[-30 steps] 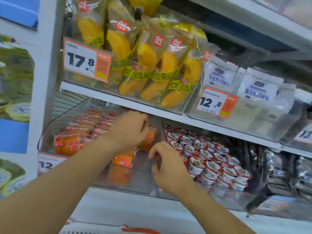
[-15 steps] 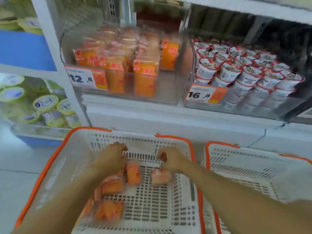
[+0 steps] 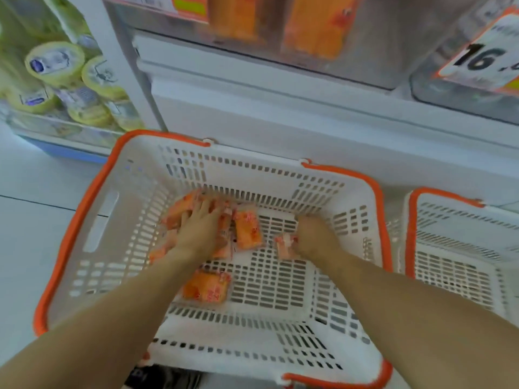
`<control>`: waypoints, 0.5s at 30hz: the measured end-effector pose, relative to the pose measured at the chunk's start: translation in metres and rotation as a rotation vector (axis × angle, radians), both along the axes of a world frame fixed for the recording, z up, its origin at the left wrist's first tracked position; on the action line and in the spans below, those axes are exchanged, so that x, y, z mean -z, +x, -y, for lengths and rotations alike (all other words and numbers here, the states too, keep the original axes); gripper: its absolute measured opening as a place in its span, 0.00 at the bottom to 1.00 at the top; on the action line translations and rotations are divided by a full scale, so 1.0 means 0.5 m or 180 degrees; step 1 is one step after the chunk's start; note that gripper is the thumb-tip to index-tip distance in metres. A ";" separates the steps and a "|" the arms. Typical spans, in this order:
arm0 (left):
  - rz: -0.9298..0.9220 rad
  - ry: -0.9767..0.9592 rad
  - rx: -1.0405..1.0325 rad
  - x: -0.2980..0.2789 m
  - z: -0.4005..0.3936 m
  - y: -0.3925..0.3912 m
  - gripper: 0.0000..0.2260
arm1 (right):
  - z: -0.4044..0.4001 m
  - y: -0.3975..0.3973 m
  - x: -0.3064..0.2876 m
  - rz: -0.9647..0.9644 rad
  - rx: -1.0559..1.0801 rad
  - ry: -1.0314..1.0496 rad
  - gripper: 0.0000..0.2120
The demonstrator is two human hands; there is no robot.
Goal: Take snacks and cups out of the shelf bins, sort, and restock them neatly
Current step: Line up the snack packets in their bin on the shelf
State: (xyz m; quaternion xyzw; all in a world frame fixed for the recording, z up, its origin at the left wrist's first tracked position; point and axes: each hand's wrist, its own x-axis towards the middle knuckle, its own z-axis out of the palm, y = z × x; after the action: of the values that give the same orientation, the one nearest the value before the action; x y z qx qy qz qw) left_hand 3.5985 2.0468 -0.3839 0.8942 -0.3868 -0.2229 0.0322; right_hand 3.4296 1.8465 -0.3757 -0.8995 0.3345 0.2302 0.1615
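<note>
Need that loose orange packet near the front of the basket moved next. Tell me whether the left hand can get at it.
Probably yes. The orange packet lies flat and alone on the basket floor, nothing on top, just below the left hand, which rests among other packets.

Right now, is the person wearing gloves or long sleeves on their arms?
No. Both arms are bare as far as the picture shows. The left hand and the right hand have no gloves. I see no watch, ring or bracelet, though the picture is a bit blurry.
</note>
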 end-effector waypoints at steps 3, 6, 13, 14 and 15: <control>0.0036 -0.0261 -0.0008 -0.006 -0.002 0.013 0.31 | -0.011 0.039 -0.007 -0.0325 -0.0057 0.0003 0.16; -0.0063 -0.0615 -0.0134 -0.031 -0.023 0.026 0.24 | -0.026 0.036 -0.006 -0.0919 -0.0553 0.0129 0.28; -0.1149 -0.0747 -0.0849 -0.127 -0.085 0.076 0.31 | -0.106 -0.050 0.001 -0.1143 -0.1034 0.0091 0.18; -0.1238 -0.0713 -0.0979 -0.134 -0.089 0.084 0.33 | -0.114 -0.059 0.000 -0.1208 -0.1060 -0.0022 0.21; -0.1276 -0.0713 -0.1113 -0.140 -0.091 0.090 0.33 | -0.120 -0.067 0.001 -0.1308 -0.1041 -0.0092 0.23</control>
State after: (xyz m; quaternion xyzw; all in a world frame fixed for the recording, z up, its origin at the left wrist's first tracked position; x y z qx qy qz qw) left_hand 3.6434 2.0921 -0.3139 0.8763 -0.2349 -0.3423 0.2446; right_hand 3.3963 1.9063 -0.3763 -0.8782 0.2137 0.4262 0.0380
